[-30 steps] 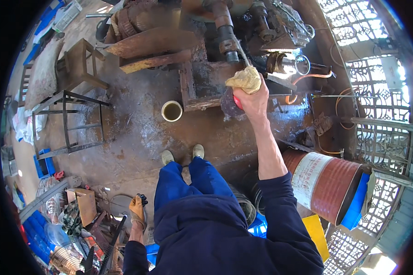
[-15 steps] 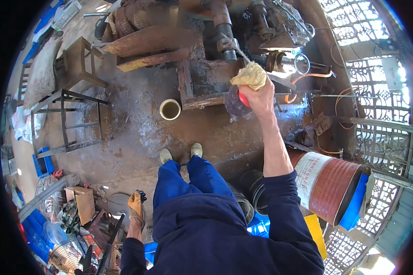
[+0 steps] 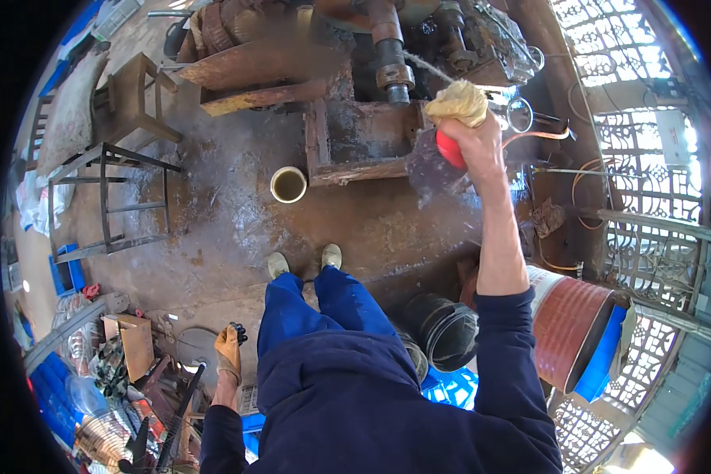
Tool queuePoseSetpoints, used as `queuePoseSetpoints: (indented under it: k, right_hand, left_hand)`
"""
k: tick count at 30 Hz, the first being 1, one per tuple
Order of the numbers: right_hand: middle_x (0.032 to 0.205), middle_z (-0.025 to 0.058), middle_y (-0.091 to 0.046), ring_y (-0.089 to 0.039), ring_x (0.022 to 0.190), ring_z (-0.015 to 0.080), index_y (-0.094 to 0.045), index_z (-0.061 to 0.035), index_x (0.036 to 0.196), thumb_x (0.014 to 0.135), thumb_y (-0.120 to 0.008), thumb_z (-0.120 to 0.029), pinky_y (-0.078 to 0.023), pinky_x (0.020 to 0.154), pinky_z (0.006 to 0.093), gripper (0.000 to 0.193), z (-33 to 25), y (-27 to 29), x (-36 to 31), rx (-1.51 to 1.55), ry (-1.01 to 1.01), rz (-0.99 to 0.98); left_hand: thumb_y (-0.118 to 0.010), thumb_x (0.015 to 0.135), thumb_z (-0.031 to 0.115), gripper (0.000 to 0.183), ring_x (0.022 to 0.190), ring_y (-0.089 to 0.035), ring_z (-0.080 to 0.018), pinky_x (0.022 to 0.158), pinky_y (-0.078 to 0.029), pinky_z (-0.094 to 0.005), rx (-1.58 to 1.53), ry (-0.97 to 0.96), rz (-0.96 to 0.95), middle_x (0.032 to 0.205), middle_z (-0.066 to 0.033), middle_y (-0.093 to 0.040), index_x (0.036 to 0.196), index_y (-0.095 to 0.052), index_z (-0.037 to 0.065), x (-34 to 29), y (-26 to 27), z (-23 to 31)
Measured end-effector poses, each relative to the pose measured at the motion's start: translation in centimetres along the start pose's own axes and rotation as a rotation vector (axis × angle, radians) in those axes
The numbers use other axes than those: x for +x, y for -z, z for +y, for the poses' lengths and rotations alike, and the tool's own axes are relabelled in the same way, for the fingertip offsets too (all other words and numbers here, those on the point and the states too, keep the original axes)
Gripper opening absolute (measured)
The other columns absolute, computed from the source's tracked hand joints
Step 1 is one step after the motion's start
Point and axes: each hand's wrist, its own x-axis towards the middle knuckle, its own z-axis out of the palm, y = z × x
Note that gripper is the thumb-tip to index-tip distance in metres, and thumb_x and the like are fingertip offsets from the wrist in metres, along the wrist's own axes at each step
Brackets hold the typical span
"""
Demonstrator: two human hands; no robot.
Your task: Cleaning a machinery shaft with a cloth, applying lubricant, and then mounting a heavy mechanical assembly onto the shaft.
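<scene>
My bare right hand [image 3: 475, 144] is stretched forward, closed round a crumpled yellowish cloth [image 3: 460, 103]. A smooth red piece [image 3: 450, 148] shows under its fingers, and a blurred purple-grey mass [image 3: 430, 164] hangs below; I cannot make out what either is. A thin pale line, a cord or a stream, runs from beside the machine's shaft [image 3: 393, 71] to the cloth. My left hand [image 3: 228, 347], in an orange-brown glove, hangs low beside my left hip. Its fingers look curled around dark lumps, which may be the glove's own blackened fingertips.
A rusty machine frame [image 3: 355, 171] stands ahead, with a pale-rimmed bucket [image 3: 273, 184] on the wet floor to its left. Dark metal stands [image 3: 107, 197] are at left. Black tubs [image 3: 441, 328] and a red-and-white drum [image 3: 565, 332] stand at right.
My right hand has moved to the right with the yellowish cloth, and the purple-grey mass has spread lower. My left hand stays at my side. The whole view has shifted slightly.
</scene>
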Motion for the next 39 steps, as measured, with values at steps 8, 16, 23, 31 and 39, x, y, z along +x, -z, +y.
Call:
queuePoseSetpoints:
  k: [8,16,23,31,39]
  right_hand:
    - [0.104,0.0094,-0.072,-0.071,0.086,0.0187,-0.066,0.0035,0.115,0.085,-0.070,-0.015,-0.056,0.082,0.0314,0.036,-2.3,3.3,4.5,-0.076,-0.142,-0.113]
    - [0.102,0.0096,-0.071,-0.070,0.090,0.0184,-0.063,0.0038,0.118,0.085,-0.071,-0.020,-0.056,0.085,0.0323,0.042,-2.9,4.3,5.1,-0.056,-0.122,-0.261]
    - [0.101,0.0103,-0.071,-0.070,0.090,0.0176,-0.063,0.0037,0.117,0.085,-0.070,-0.020,-0.056,0.084,0.0319,0.041,-2.3,4.1,5.0,-0.100,-0.111,-0.214]
    - [0.099,0.0105,-0.071,-0.070,0.088,0.0183,-0.064,0.0037,0.116,0.086,-0.070,-0.017,-0.056,0.083,0.0321,0.037,-0.2,3.6,3.1,-0.097,-0.109,-0.105]
    - [0.103,0.0108,-0.073,-0.070,0.093,0.0197,-0.065,0.0030,0.114,0.083,-0.072,-0.012,-0.055,0.086,0.0329,0.035,2.1,2.3,0.3,0.094,-0.075,-0.009]
  left_hand:
    - [-0.059,0.104,0.031,0.033,0.077,-0.064,-0.0122,0.072,-0.053,-0.0279,-0.039,0.007,-0.022,0.092,-0.0046,-0.070,0.107,-0.067,-0.001,0.1,0.0,0.8]
    - [-0.059,0.103,0.032,0.033,0.076,-0.064,-0.0118,0.072,-0.051,-0.0278,-0.016,0.005,-0.023,0.091,-0.0040,-0.071,0.106,-0.068,0.000,0.1,0.7,-0.4]
    - [-0.058,0.104,0.031,0.034,0.076,-0.064,-0.0124,0.071,-0.052,-0.0279,-0.020,0.021,0.004,0.091,-0.0049,-0.071,0.105,-0.068,-0.001,-0.4,1.0,-1.1]
    - [-0.058,0.103,0.029,0.031,0.077,-0.065,-0.0134,0.072,-0.053,-0.0282,-0.044,0.015,-0.015,0.092,-0.0058,-0.072,0.106,-0.068,-0.001,-0.8,0.7,-1.0]
    - [-0.058,0.103,0.028,0.031,0.076,-0.065,-0.0135,0.072,-0.053,-0.0280,-0.033,0.015,-0.026,0.092,-0.0062,-0.071,0.106,-0.067,-0.002,-1.6,-0.1,-0.4]
